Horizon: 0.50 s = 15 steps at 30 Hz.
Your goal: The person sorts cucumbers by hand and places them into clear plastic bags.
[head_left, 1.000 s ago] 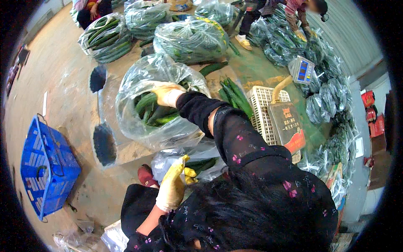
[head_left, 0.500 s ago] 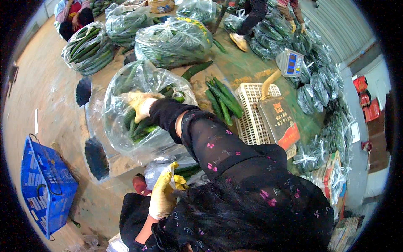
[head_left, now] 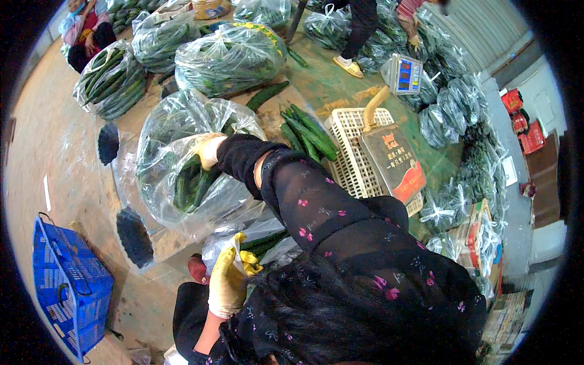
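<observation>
A large clear plastic bag (head_left: 159, 159) stands open in front of me with dark green cucumbers (head_left: 196, 185) inside. My right arm reaches across to it. My right hand (head_left: 210, 150), in a pale glove, is at the bag's mouth above the cucumbers; plastic and blur hide what its fingers do. Nearer to me, my left hand (head_left: 228, 283) wears a pale glove with yellow fingers. Its fingers are apart, with nothing plainly in them. Just beyond it lies crumpled clear plastic (head_left: 220, 243) beside another cucumber (head_left: 266, 243).
Loose cucumbers (head_left: 309, 135) lie right of the bag, beside a white crate (head_left: 347, 152) with a scale (head_left: 392, 161) on it. Filled bags (head_left: 228, 61) stand behind. A blue basket (head_left: 73, 286) is at left. One person (head_left: 88, 36) sits far left; others stand far right.
My right hand has shifted slightly right relative to the open bag, and its fingers show less spread. The left hand stays much the same. The view has shifted a little.
</observation>
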Tool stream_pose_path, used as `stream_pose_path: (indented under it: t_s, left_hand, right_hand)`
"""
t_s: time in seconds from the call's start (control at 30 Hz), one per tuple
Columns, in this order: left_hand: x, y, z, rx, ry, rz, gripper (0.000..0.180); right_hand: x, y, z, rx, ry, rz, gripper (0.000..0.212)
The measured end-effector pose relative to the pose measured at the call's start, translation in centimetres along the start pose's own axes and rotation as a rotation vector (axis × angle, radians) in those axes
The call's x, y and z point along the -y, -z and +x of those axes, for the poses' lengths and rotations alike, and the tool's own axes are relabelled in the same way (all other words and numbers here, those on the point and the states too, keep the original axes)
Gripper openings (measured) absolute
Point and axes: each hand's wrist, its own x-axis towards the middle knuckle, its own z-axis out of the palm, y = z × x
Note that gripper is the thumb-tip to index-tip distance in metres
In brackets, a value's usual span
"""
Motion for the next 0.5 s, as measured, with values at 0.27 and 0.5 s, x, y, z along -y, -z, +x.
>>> stream_pose_path:
  t_s: [0.27,0.5]
  left_hand:
    - [0.6,0.8,0.9,0.016,-0.039,-0.074,0.047]
    - [1.3,1.0,1.6,-0.053,-0.110,-0.127,0.044]
  right_hand:
    - [1.5,1.3,-5.3,-0.313,0.159,0.125,0.030]
    - [0.2,3.7,-15.7,-0.577,0.281,0.202,0.036]
